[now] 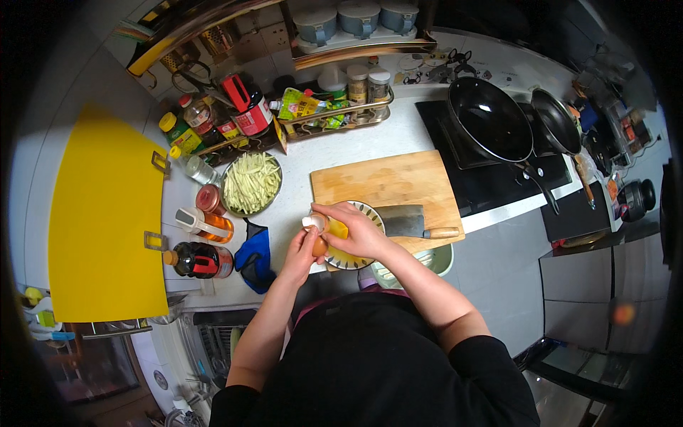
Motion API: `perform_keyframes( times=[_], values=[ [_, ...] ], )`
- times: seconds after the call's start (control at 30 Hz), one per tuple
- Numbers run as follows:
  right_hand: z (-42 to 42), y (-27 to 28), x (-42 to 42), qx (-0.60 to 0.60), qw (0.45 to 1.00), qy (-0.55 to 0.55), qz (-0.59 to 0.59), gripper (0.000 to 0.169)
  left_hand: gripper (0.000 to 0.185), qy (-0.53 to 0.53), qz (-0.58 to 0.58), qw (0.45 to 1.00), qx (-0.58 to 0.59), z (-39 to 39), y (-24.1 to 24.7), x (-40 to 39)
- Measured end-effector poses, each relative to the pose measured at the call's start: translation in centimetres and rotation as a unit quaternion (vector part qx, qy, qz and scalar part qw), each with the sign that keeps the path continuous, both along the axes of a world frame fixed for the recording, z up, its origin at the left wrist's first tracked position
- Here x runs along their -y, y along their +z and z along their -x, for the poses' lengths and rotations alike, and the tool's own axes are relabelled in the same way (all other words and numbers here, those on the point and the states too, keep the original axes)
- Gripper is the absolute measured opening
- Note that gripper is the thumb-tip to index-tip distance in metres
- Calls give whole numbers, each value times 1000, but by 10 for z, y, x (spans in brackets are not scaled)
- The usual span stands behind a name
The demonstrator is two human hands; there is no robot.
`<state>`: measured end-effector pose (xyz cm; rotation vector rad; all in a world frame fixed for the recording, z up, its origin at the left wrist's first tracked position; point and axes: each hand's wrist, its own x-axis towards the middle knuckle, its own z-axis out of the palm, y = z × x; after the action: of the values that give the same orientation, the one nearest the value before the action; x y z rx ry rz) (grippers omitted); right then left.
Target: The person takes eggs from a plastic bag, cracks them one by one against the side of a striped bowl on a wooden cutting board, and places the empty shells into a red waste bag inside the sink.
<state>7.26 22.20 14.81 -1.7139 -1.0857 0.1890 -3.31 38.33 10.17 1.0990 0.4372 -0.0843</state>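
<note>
My left hand [301, 256] holds the lower part of a cracked brown egg [319, 246], at the left rim of a patterned bowl [376, 219]. Fingers of my right hand [355, 229] grip the upper shell piece [315, 222], whose white inside shows. Yellow egg lies in the bowl, partly hidden under my right hand. The bowl stands at the near left part of a wooden cutting board [384, 176]. Right of it, a cleaver [403, 221] with a wooden handle lies flat on the board. A round dish of shredded pale green vegetable [252, 183] stands at the back left.
A blue cloth [254, 259], an oil jug [205, 224] and a dark sauce bottle [200, 260] are at the left. Behind are a seasoning rack [341, 115] and bottles. A wok [491, 120] sits on the stove at right. A pale green basin [440, 261] is below the board's near edge.
</note>
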Motion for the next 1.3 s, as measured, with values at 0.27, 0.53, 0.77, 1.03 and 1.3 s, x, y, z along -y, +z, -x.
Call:
perform_keyframes(
  times=[0.27, 0.53, 0.77, 1.03, 1.3],
  values=[
    [22, -18, -24, -186, 981, -51, 2, 48, 33, 130, 64, 989, 15, 7, 0, -11],
    [32, -34, -46, -202, 979, -3, 29, 54, 38, 202, 63, 977, 4, 8, -2, -3],
    [11, -66, -58, -415, 904, 93, -42, 49, 41, 214, 75, 974, -26, 13, -8, -19],
    [-72, -92, -94, -429, 900, 61, 54, 52, 38, 253, 78, 963, -49, 36, -17, -42],
    [-117, -86, -125, 101, 978, 16, 184, 37, 37, 270, 75, 956, -87, 61, -33, -38]
  ],
)
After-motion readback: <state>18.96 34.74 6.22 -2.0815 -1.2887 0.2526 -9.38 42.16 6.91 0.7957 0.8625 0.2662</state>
